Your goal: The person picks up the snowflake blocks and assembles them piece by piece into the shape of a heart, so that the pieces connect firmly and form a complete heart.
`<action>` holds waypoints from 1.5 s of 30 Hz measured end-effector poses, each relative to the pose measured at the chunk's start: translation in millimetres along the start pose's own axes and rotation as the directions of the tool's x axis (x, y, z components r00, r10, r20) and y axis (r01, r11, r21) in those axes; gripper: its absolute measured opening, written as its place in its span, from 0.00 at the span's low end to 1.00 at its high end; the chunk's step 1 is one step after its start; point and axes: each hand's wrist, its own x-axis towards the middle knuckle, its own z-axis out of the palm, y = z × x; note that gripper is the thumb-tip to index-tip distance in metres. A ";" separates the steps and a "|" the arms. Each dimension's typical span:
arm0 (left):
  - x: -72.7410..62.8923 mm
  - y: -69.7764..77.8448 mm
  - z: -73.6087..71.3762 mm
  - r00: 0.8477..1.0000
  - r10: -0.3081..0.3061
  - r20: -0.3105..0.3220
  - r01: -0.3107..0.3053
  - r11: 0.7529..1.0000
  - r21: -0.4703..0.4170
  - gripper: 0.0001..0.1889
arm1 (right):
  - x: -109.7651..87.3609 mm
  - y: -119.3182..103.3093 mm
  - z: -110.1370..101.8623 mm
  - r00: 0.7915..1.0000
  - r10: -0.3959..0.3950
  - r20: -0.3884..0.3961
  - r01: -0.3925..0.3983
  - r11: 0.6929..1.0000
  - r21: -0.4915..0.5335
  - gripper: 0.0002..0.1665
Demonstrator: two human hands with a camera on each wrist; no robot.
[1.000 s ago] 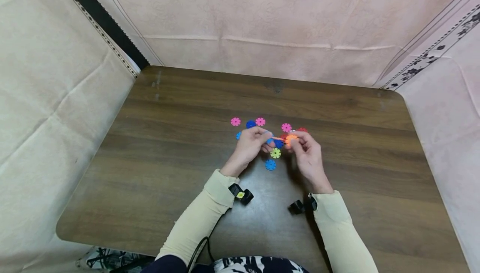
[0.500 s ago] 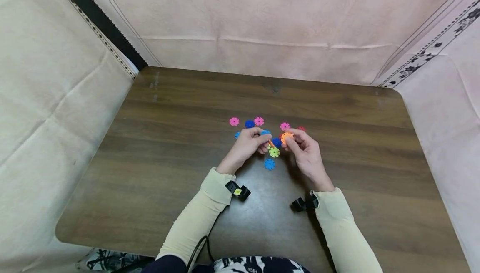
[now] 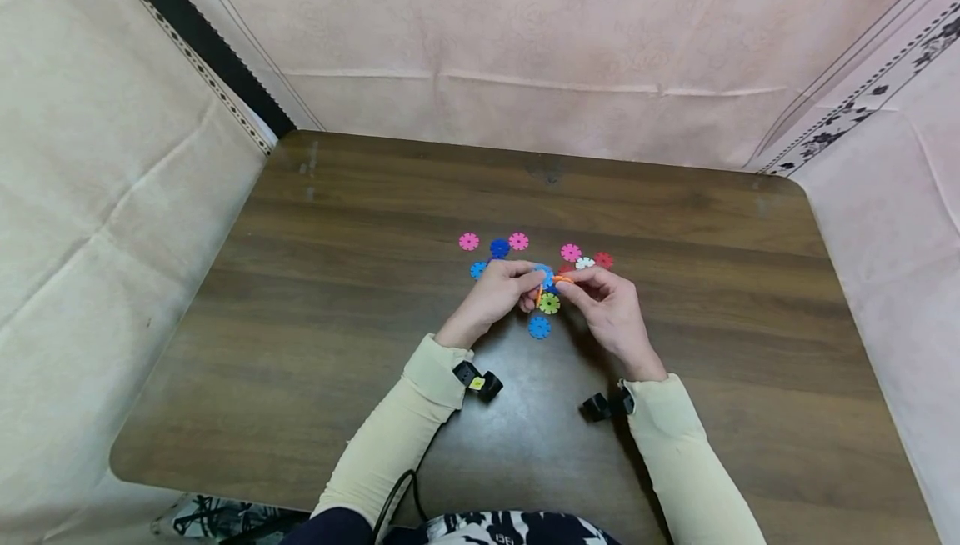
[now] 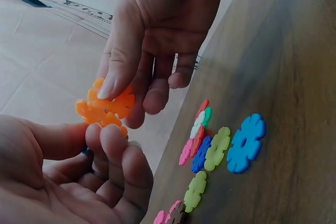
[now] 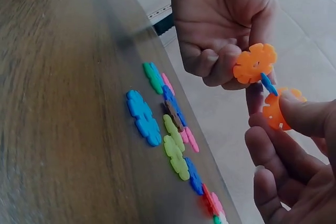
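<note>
My left hand (image 3: 497, 288) pinches a light-blue interlocking disc (image 3: 544, 276), with an orange disc (image 5: 254, 64) joined to it. Between thumb and fingers, my right hand (image 3: 609, 309) grips a second orange disc (image 5: 275, 113). In the right wrist view the blue disc (image 5: 268, 84) is edge-on, and its rim meets both orange discs. How deep the slots sit in each other I cannot tell. All the held discs are above the table, and my left fingers hide part of the blue one in the left wrist view.
Loose discs lie on the wooden table (image 3: 315, 345) under and beyond my hands: pink (image 3: 468, 242), dark blue (image 3: 499, 248), white (image 3: 585, 262), red (image 3: 603, 260) and yellow-green (image 3: 550, 303). Nearest my body is a light-blue disc (image 3: 539, 327). Cloth (image 3: 480, 45) hangs behind the table.
My right hand has turned its orange disc from face-on to edge-on and brought it against the blue disc. The blue disc in my left hand now faces the head camera more.
</note>
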 end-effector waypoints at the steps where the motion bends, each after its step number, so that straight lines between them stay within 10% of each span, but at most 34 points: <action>1: -0.1 0.3 0.3 1.000 -0.003 0.000 0.003 1.000 -0.002 0.14 | -1.1 -2.9 0.3 1.000 -0.001 0.003 0.001 1.000 -0.008 0.12; 23: 3.1 -5.2 5.9 0.999 -0.006 -0.043 0.009 0.998 0.062 0.15 | -3.1 -11.9 4.7 0.995 -0.066 -0.074 0.053 0.985 -0.163 0.07; 45: 2.9 -1.4 13.9 0.994 -0.032 -0.104 0.033 0.999 0.011 0.13 | -1.1 -6.3 12.8 0.976 -0.121 -0.181 0.106 0.991 -0.086 0.07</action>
